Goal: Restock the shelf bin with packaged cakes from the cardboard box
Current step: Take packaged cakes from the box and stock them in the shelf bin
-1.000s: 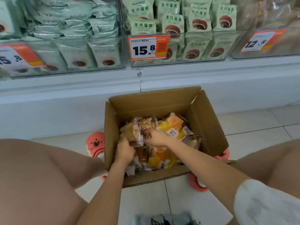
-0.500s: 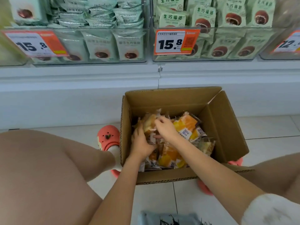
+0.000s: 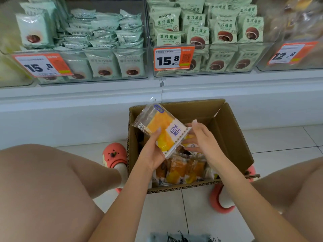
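A person crouched on a tiled shop floor lifts one clear-wrapped yellow-and-orange packaged cake [image 3: 161, 130] above the open brown cardboard box [image 3: 229, 137], which stands on the floor just below the white shelf edge [image 3: 80, 95]. The left hand [image 3: 152, 152] has its grip on the near end of the cake packet, thumb on top, while the right hand [image 3: 201, 137] pinches the white sealed edge of a second packet, mostly hidden behind the first.

Judging from the scene, the restocking is at an early or middle stage: a layer of similar orange cake packets [image 3: 183, 170] remains in the box bottom, and none of these can be made out in any shelf bin. The clear plastic bin at left [image 3: 146, 49] holds pale green pouches stacked flat and upright; the clear middle bin [image 3: 209, 45] is packed with green pouches showing brown round cakes. A third clear bin at far right [image 3: 262, 68] holds blurred contents, possibly the destination, though that cannot be told.
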Demonstrator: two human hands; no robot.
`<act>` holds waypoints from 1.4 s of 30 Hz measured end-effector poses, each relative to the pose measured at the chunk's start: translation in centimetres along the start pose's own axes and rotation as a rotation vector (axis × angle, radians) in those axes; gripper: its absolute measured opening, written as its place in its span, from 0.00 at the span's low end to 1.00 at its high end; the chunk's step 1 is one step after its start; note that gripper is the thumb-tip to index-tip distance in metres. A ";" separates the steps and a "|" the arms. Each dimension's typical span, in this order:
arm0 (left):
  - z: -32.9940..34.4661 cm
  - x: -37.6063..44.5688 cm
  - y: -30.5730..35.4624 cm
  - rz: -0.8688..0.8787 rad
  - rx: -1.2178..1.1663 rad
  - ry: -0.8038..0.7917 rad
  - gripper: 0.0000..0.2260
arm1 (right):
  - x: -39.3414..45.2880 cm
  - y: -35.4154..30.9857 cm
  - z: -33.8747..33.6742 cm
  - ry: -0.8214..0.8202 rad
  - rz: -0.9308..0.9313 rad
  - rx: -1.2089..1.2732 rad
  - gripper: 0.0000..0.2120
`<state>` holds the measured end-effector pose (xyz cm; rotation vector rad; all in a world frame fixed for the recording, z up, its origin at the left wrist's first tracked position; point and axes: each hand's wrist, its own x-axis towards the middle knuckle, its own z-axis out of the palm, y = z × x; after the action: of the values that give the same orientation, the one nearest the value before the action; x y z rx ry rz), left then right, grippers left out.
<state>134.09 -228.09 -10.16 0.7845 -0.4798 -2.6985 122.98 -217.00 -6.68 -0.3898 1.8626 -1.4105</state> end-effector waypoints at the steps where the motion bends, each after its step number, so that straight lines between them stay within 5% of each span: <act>1: 0.1 0.1 -0.3 0.000 -0.002 -0.025 0.33 | -0.5 0.0 0.2 0.016 -0.041 0.020 0.17; 5: 0.5 0.5 -1.7 0.030 0.024 -0.028 0.41 | -0.7 0.8 0.6 0.153 -0.147 -0.037 0.09; 9: 1.3 0.5 -3.5 -0.019 -0.067 0.011 0.44 | -0.7 0.3 0.4 0.362 -0.294 -0.373 0.13; 14: 1.4 0.1 -5.6 -0.116 -0.066 0.083 0.27 | -1.5 -3.1 0.0 0.390 -0.509 -1.016 0.08; 18: 1.5 0.4 -4.5 -0.075 -0.118 0.183 0.26 | -1.5 -5.1 -0.2 0.283 -0.582 -0.974 0.07; 22: 1.4 0.7 -3.3 -0.090 -0.193 0.216 0.25 | -0.5 -5.5 -1.4 0.053 -0.456 -0.698 0.08; 28: 1.3 1.2 -2.1 0.040 -0.254 0.139 0.18 | -0.3 -3.3 -4.3 -0.008 -0.252 -0.469 0.15; 31: 1.9 1.1 0.0 0.091 -0.082 0.033 0.21 | -0.5 -2.6 -5.3 -0.084 -0.190 -0.659 0.12; 35: 4.9 -0.3 2.8 0.195 0.237 -0.043 0.23 | -0.7 -6.7 -6.8 0.047 -0.277 -0.644 0.10; 38: 8.8 -1.5 4.9 0.286 0.416 -0.118 0.25 | -0.6 -12.1 -6.8 -0.100 -0.318 -0.550 0.23; 42: 16.3 -2.3 7.3 0.435 0.539 -0.237 0.18 | 0.0 -18.8 -7.0 -0.277 -0.403 -0.566 0.16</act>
<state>128.18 -230.01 6.70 0.4057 -1.3031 -2.2714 114.30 -218.62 11.38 -1.2330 1.9910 -0.9718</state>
